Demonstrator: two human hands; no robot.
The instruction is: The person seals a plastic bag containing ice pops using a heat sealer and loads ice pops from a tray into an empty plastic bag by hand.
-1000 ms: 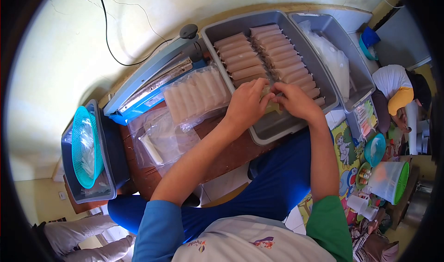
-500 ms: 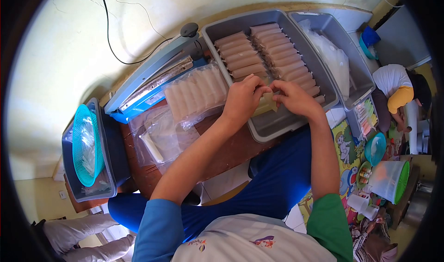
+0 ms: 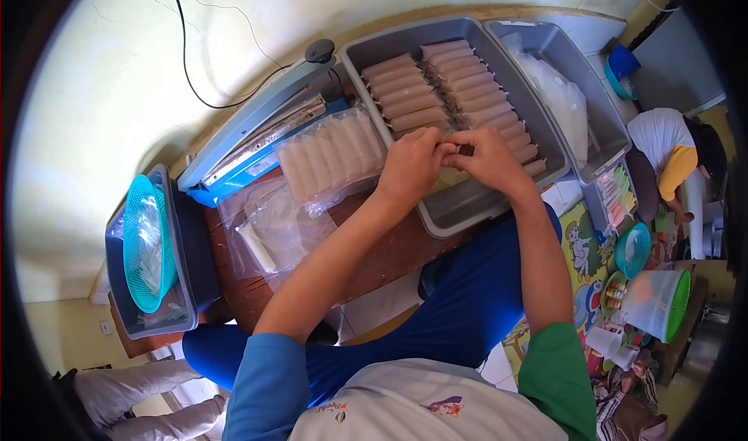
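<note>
My left hand (image 3: 414,164) and my right hand (image 3: 492,162) meet over the near end of a grey tray (image 3: 460,221), fingers pinched together. Below the fingers shows part of a pale yellowish, see-through packet (image 3: 449,179); most of it is hidden by my hands. Two rows of filled, brownish-pink tubes of plastic (image 3: 477,90) lie in the tray just beyond my fingers, with knotted-looking ends on the right row. To the left of my left hand, a clear bag of similar tubes (image 3: 331,159) rests on the wooden table (image 3: 358,246).
A blue bar sealer (image 3: 257,141) stands behind the bagged tubes, near clear plastic bags (image 3: 276,234). At left is a dark bin (image 3: 195,254) with a turquoise basket (image 3: 148,246). Another grey tray (image 3: 604,141) holds white plastic. A co-worker (image 3: 662,149) bends down at right.
My right hand's fingers have closed in toward my left hand, and the two now touch or nearly touch. Less of the yellowish packet shows. The tubes and tray have stayed put.
</note>
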